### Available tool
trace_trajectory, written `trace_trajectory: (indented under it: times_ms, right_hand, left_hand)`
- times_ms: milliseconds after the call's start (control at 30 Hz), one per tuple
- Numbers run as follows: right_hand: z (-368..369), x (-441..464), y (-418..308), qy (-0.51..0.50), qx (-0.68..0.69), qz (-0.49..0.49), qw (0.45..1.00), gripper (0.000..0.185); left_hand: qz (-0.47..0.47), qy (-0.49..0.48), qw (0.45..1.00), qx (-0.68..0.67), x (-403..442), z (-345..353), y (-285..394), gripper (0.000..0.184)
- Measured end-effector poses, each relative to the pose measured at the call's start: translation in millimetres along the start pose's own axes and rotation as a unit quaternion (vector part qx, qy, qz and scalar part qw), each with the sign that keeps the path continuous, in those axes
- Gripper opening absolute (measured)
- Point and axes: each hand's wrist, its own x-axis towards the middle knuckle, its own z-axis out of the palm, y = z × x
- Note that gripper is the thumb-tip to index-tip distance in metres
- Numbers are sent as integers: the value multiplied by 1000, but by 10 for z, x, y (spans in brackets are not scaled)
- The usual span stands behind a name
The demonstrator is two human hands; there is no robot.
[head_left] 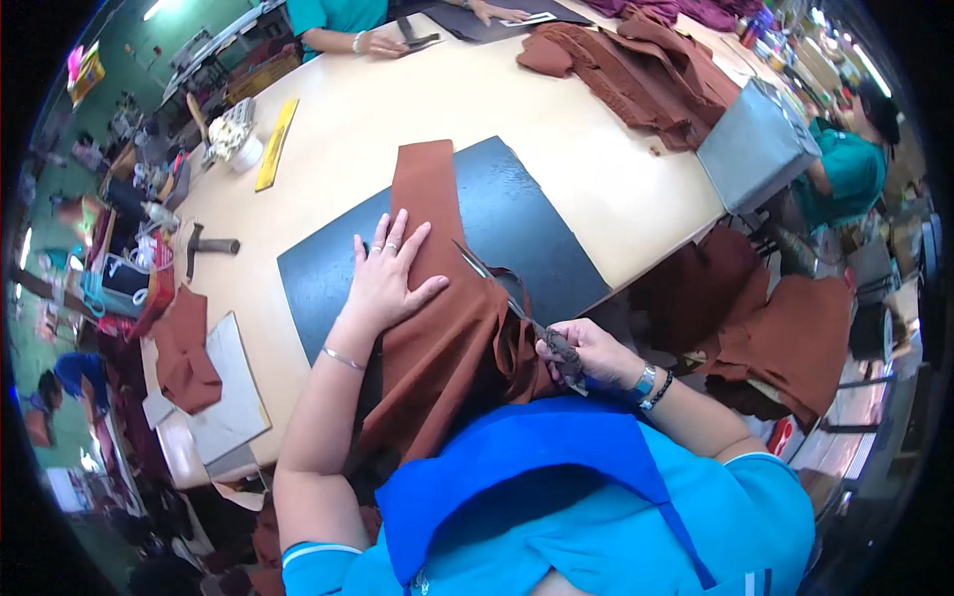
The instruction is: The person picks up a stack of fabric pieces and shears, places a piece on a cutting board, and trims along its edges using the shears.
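Observation:
A long piece of brown, leather-like material [425, 184] lies over a dark cutting board [537, 214] and drapes in folds off the table edge towards my body. My left hand [391, 273] rests flat on the material, fingers spread, holding nothing. In my right hand [594, 353] is a pair of scissors [559, 348] with wrapped handles. Their blades point away from me along the right edge of the brown piece, and a narrow strip curls beside them. Whether the blades are fully closed is hard to make out.
On the pale table [338, 129] are a yellow ruler [277, 145], a hammer [211, 245] and a white pot [238, 149]. Brown pieces [636, 74] lie near a grey box [757, 144]. Across the table, a co-worker's hand [383, 45] is near another hammer. More brown material [785, 338] hangs at right.

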Motion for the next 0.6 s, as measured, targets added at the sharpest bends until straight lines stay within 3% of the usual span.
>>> trace_trajectory:
  times_ms: [33,267,600]
  right_hand:
    - [0,12,4,-2,-5,-6,1000,25]
    - [20,-9,15,4,7,-16,1000,17]
    - [44,10,-8,1,35,-24,999,23]
  left_hand:
    - [-8,-34,999,1,-9,32,24,77]
    - [-58,-29,998,14,-133,85,214,79]
    - [-74,-23,997,7,-226,108,442,84]
